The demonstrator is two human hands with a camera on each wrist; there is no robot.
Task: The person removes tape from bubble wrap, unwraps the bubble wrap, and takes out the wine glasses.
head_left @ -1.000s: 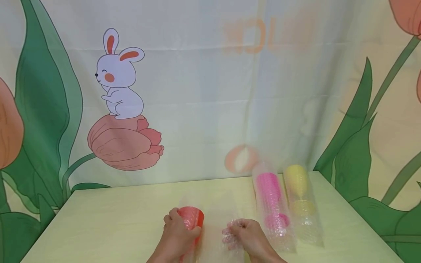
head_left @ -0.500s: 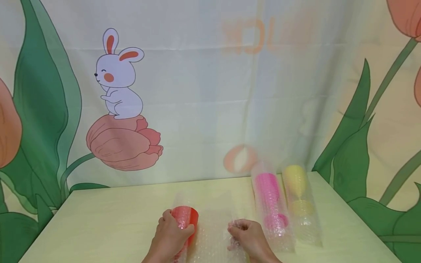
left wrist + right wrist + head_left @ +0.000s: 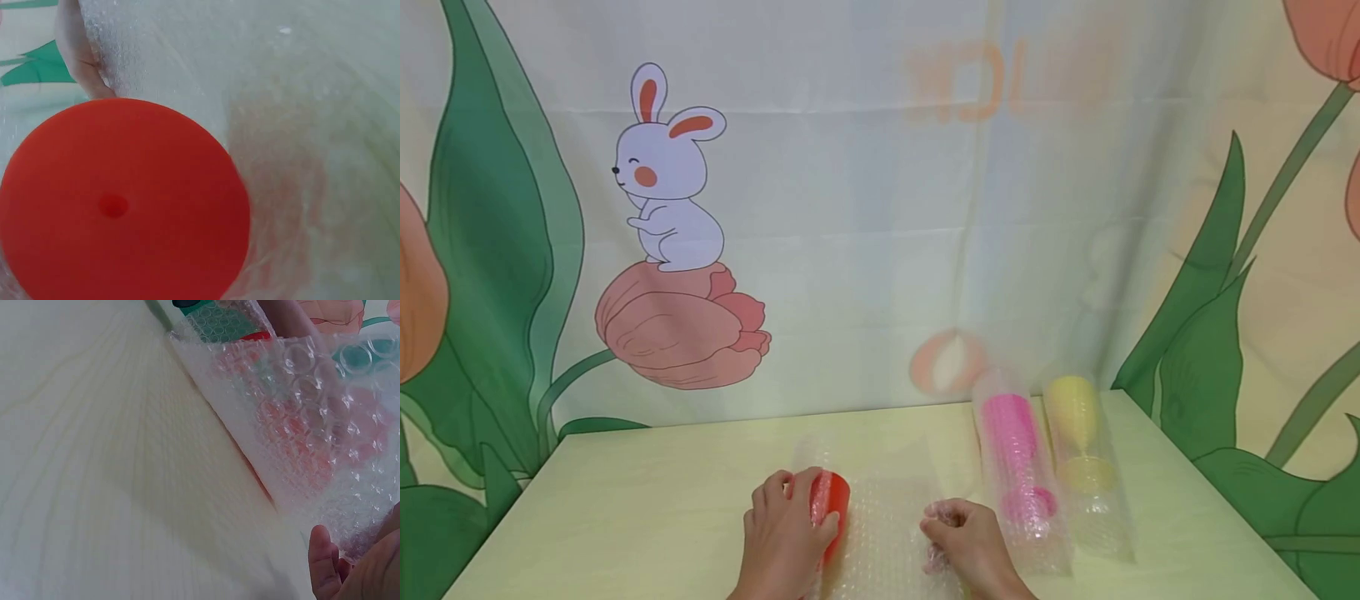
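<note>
My left hand (image 3: 786,525) grips a red plastic piece (image 3: 837,504) through bubble wrap (image 3: 887,533), fingers over its top and thumb along its right side. In the left wrist view the red piece (image 3: 175,162) shows a round, flat end with a small central hole; the hand hides much of its length. The sheet runs rightward from it, lying low over the table. My right hand (image 3: 970,537) pinches the sheet's bunched right edge. In the right wrist view, red shows through the bubble wrap (image 3: 306,381), and my right hand (image 3: 369,569) is at the lower right corner.
A pink piece (image 3: 1018,450) and a yellow piece (image 3: 1078,417), both rolled in bubble wrap, lie side by side on the table (image 3: 647,492) right of my right hand. A printed curtain (image 3: 850,208) hangs right behind the table's back edge.
My left hand has shifted a little left with the red piece and now reaches further over it. More sheet lies spread between the hands. My right hand has barely moved and keeps its pinch.
</note>
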